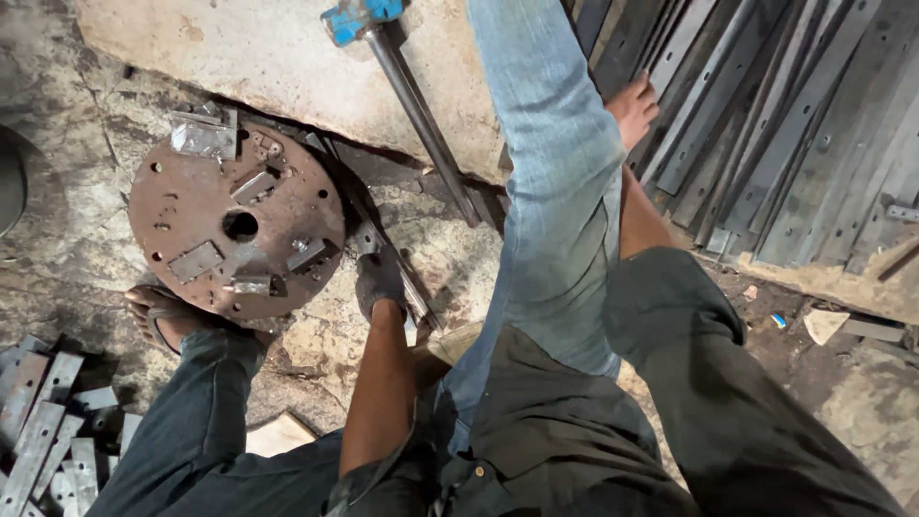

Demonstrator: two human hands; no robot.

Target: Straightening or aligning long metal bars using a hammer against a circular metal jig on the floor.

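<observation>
Head view looks down on a seated person over a cracked concrete floor (67, 239). Left arm reaches straight out, down and away, forearm bare; the left hand (380, 280), dark with grime or gloved, is closed around a narrow metal strip (414, 302) that lies on the floor just right of a round rusty disc (230, 225). How tightly the fingers grip cannot be made out. Right arm is bent, elbow low, forearm rising past the raised right knee; only the bare forearm (639, 215) shows, and the right hand itself is hidden behind the jeans leg (550, 182), so its state cannot be told. One bare foot (634, 107) rests against the slanted metal bars (766, 124) at far right; another foot in a sandal (158, 314) touches the disc's near edge.

One disc, with a centre hole and about six small plates lying on it. One long rod (421, 120) with a blue head runs from the far slab towards the left hand. Near left, a heap of more than ten short flat strips (43, 431).
</observation>
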